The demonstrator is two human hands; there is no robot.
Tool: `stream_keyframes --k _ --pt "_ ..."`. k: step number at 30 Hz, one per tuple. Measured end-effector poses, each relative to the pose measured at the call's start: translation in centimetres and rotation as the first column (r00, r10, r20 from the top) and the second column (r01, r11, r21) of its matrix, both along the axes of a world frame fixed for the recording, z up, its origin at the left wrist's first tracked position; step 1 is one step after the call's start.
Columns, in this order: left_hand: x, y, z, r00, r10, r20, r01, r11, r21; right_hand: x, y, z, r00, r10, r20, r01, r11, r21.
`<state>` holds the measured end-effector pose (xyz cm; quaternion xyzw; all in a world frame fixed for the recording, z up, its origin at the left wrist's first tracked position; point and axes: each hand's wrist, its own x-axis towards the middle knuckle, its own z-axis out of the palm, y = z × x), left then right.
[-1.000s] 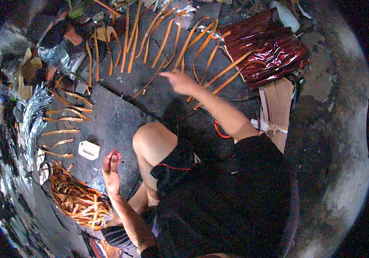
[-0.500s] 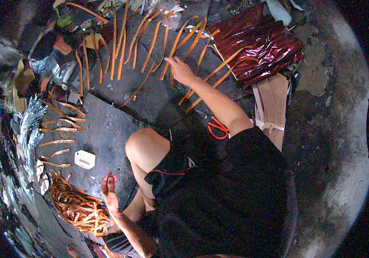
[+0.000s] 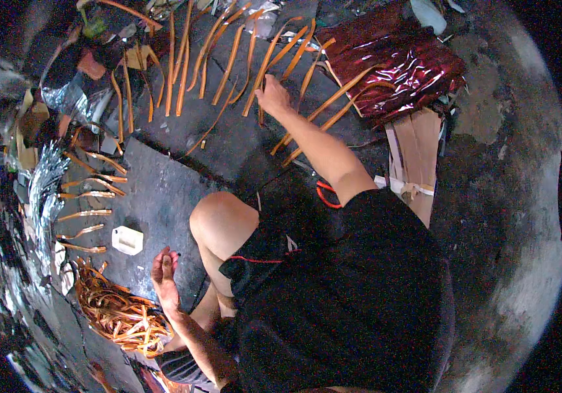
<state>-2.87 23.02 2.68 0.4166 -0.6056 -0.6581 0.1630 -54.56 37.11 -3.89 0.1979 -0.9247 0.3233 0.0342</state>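
Note:
My right hand [image 3: 273, 98] reaches out over the dark floor, its fingers drawn in against an orange-brown flat strip [image 3: 268, 62] in the row there. The strip passes partly behind the fingers, so the grip is half hidden. Several similar strips [image 3: 228, 62] lie side by side in an arc to both sides of it. My left hand [image 3: 165, 281] is raised beside my bent knee, fingers loosely curled and apart, with a small dark spot at one fingertip that I cannot make out. Just beyond it lies a small white plastic piece [image 3: 127, 241].
A tangled heap of strips [image 3: 123, 318] lies at the lower left. Shorter strips [image 3: 85, 215] are spaced along the left side. Shiny dark red sheeting [image 3: 392, 65] and tied brown flat pieces [image 3: 416, 154] lie at the right. A red cord loop [image 3: 328, 194] is near my right arm.
My right hand has gone from an outstretched finger over the strips to drawn-in fingers at one strip, shifting slightly. My left hand stays raised in nearly the same place.

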Motion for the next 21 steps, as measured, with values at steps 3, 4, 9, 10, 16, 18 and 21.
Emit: stream_keyframes --k 3,4,9,10,16,18,21 --pt "-1.1 -0.1 0.2 1.000 -0.014 0.016 0.014 1.000 -0.004 -0.3 -1.6 0.0 0.993 -0.104 0.056 0.103 0.994 0.030" --pt "-0.9 0.0 0.3 0.999 -0.024 0.032 0.025 0.999 -0.029 -0.1 -2.0 0.3 0.988 -0.109 0.105 0.108 0.994 0.017" --pt "0.1 0.1 -0.6 0.999 0.037 -0.018 -0.037 0.999 0.010 -0.3 -2.9 1.0 0.954 -0.221 0.202 0.241 0.967 -0.082" --pt "0.1 0.2 -0.6 0.999 0.045 -0.019 -0.045 0.999 0.019 -0.7 -2.5 0.7 0.951 -0.229 0.206 0.255 0.961 -0.105" --pt "0.6 0.2 -0.4 0.998 0.054 0.011 -0.054 0.998 0.029 -1.0 0.5 1.6 0.945 -0.168 0.282 0.244 0.933 -0.264" --pt "0.1 0.3 -0.7 1.000 0.024 0.014 -0.025 0.999 0.041 -2.0 2.4 -1.0 0.977 -0.136 0.167 0.170 0.962 -0.212" --pt "0.6 0.2 -1.5 0.999 0.009 0.036 -0.011 0.998 0.060 -1.3 3.1 -1.4 0.988 0.024 -0.152 -0.026 1.000 -0.013"
